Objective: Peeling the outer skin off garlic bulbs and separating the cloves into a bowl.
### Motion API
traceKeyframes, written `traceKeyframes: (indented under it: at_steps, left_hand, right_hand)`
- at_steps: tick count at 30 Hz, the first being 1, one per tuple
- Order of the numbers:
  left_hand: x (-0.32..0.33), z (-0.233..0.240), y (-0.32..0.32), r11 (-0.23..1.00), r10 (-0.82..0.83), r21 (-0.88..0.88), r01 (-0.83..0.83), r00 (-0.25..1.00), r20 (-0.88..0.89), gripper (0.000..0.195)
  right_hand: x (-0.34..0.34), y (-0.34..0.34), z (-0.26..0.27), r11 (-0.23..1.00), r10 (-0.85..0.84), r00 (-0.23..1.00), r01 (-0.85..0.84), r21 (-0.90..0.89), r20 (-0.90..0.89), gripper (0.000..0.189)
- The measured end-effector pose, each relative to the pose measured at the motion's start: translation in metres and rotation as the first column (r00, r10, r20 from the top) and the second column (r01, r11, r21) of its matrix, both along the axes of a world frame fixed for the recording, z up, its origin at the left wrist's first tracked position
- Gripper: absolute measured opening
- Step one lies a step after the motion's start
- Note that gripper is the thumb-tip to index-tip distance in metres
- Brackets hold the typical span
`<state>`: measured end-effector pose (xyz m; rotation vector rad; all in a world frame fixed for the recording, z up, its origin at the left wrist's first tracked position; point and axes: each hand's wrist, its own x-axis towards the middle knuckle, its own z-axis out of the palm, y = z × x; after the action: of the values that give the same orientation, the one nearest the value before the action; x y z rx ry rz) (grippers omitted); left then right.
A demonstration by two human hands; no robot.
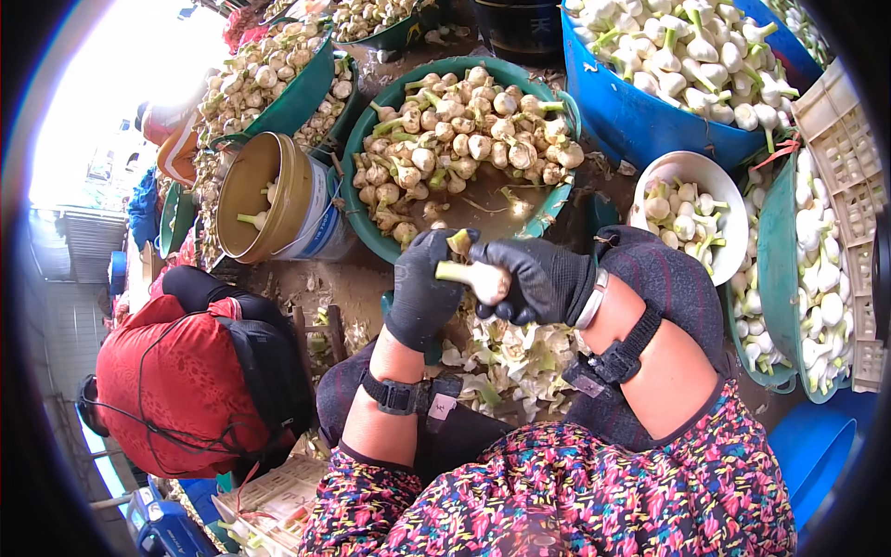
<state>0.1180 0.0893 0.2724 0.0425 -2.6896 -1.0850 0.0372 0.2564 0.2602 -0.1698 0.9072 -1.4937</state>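
My right hand (pixel 543 278), in a black glove, grips a pale garlic bulb (pixel 487 282) whose cut green-white stem points left. My left hand (pixel 428 285), gloved as well, is curled beside that stem. A yellowish-green piece of garlic husk or stem (pixel 458 242) sits at its fingertips; the fingers partly hide it. Just beyond both hands stands a green basin (pixel 362 219) of unpeeled, soil-marked garlic bulbs (pixel 480 132), heaped toward its far side. Below the hands, between my knees, lies a pile of stripped garlic skins (pixel 518 355).
At left, a bucket (pixel 243 202) lies tilted near a person in red (pixel 188 383), seated with their back turned. To the right are a white bucket (pixel 731 237) with garlic, a blue tub (pixel 612 111) of cleaned bulbs, green basins (pixel 776 250) and a plastic crate (pixel 835 139).
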Motion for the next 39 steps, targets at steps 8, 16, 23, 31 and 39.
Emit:
traceKeyframes:
  at_steps: [8, 16, 23, 31, 39]
  left_hand:
    - [0.014, 0.004, -0.003, 0.277, 0.032, 0.947, -0.163, 0.986, 0.161, 0.039]
    - [0.017, 0.006, -0.002, 0.426, 0.038, 0.877, -0.223, 0.973, 0.229, 0.026]
    - [0.01, 0.007, -0.038, 0.209, 0.191, 0.924, -0.321, 0.94, 0.283, 0.034]
    - [0.015, 0.002, -0.014, 0.385, 0.169, 0.904, -0.187, 0.977, 0.13, 0.03]
    - [0.008, -0.003, -0.018, -0.043, 0.033, 0.966, -0.257, 0.966, 0.258, 0.032]
  right_hand:
    - [0.002, -0.007, 0.003, 0.975, -0.184, 0.973, 0.198, -0.101, 0.136, 0.035]
    - [0.007, -0.02, -0.007, 0.861, -0.504, 0.796, 0.493, -0.126, -0.334, 0.015]
    - [0.034, -0.009, 0.008, 0.874, 0.384, 0.039, -0.338, 0.35, -0.922, 0.02]
    - [0.009, -0.01, 0.01, 0.884, -0.143, 0.617, 0.431, 0.18, -0.773, 0.03]
    - [0.008, -0.016, 0.004, 0.789, -0.598, 0.734, 0.609, -0.077, -0.321, 0.015]
